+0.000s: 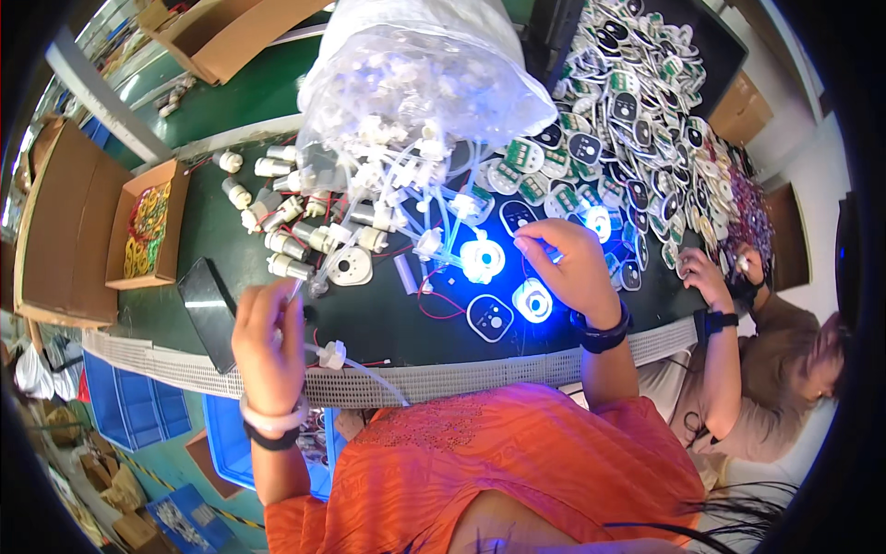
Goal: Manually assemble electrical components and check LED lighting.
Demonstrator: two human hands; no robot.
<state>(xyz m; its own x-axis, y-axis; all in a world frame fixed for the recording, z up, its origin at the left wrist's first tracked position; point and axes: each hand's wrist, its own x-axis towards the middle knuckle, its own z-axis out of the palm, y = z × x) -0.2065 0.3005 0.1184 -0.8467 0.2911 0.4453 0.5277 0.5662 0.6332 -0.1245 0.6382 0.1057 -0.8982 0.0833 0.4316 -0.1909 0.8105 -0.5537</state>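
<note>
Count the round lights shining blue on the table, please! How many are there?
3. The first light is left of the right hand; the second light lies nearest the person; the third light is just beyond that hand. Others may be hidden.

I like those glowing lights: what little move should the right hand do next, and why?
Perhaps the right hand should reach for the glowing round piece just below it in the picture: it lies close by, and the fingertips aren't gripping it.
</note>
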